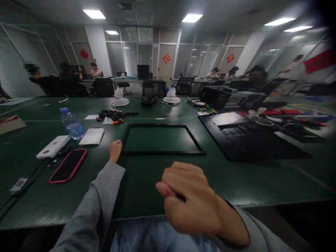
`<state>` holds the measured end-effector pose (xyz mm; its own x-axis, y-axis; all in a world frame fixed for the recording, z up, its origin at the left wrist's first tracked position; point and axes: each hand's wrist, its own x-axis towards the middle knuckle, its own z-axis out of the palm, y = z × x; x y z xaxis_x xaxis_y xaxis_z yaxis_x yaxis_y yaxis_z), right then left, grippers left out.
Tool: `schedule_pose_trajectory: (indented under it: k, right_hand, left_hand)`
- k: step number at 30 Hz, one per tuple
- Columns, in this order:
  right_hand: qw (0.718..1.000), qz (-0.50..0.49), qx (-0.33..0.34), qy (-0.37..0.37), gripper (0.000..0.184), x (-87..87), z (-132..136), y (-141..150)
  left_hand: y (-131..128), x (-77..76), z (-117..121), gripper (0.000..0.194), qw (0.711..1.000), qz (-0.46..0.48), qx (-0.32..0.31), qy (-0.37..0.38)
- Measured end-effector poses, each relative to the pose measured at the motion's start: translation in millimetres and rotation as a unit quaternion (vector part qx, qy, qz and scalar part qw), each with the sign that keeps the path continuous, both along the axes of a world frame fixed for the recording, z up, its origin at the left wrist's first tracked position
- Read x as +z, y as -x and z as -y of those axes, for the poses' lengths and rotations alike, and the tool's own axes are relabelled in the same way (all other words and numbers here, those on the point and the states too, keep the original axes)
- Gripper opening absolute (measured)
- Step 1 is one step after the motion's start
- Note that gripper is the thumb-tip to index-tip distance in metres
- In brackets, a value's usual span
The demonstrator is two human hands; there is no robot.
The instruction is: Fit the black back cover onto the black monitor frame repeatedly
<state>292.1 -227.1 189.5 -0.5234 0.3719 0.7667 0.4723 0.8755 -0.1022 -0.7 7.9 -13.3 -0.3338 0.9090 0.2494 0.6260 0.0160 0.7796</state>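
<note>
A thin black rectangular frame (160, 153) lies flat on the green table. My left hand (115, 151) is closed in a fist beside the frame's lower left corner. Whether it touches the frame I cannot tell. Closer to the camera, my right hand (189, 197) is raised over the table's front edge, also curled into a fist. Nothing sticks out of either fist. To the right of the frame lies a large black panel (252, 140) with a cut-out and a lit patch near its far edge.
On the left are a phone with a pink edge (68, 166), a white power bank (54, 147) with cables, a tissue packet (91, 136) and a water bottle (72, 126). Small white fans (119, 99) and dark clutter (111, 114) lie farther back. People sit at distant desks.
</note>
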Motion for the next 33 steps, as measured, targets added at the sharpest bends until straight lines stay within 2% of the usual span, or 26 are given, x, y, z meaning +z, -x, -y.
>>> schedule_pose_trajectory:
  k: [3,6,9,13,16,19,21,24,26,29,33]
  right_hand:
    - [0.997,-0.014,-0.018,-0.069,0.042,-3.6,-18,-4]
    - [0.988,0.024,-0.022,-0.150,0.040,-10.4,-28,-9]
    - [0.985,0.055,-0.035,-0.162,0.038,-20.3,-36,-14]
    - [0.984,0.133,-0.069,-0.092,0.028,-50.2,-62,-25]
    - [0.976,0.152,-0.148,0.041,0.024,-86.8,-101,-50]
    - [0.950,0.092,-0.266,0.136,0.017,-126.3,-147,-93]
    - [0.929,0.042,-0.333,0.157,0.018,-149.5,-172,-127]
    - [0.904,-0.002,-0.389,0.178,0.021,-176.4,-193,-172]
    - [0.877,-0.008,-0.439,0.193,0.025,-188.7,-198,-192]
    - [0.845,-0.010,-0.495,0.202,0.033,-199.5,-199,-206]
    - [0.836,-0.002,-0.493,0.242,0.035,-205.3,-200,-208]
  left_hand:
    - [1,-2.1,-1,0.015,1.000,-0.005,0.000,-0.006]
    - [1,-1.8,-1,0.015,1.000,-0.007,0.000,-0.006]
    - [0,0.0,0,0.016,1.000,-0.009,0.002,-0.001]
    - [0,1.1,1,0.016,1.000,-0.009,0.000,-0.002]
    - [0,1.4,3,0.016,1.000,-0.013,0.001,-0.005]
    - [-3,2.8,4,0.018,1.000,-0.018,0.004,-0.013]
    - [-5,4.0,6,0.020,1.000,-0.023,0.003,-0.021]
    - [-7,5.0,8,0.022,0.999,-0.043,-0.003,-0.022]
    - [-9,5.3,9,0.025,0.998,-0.064,-0.004,-0.021]
    - [-12,5.9,10,0.028,0.995,-0.094,-0.017,-0.035]
    - [-18,5.8,14,0.024,0.984,-0.137,-0.087,-0.068]
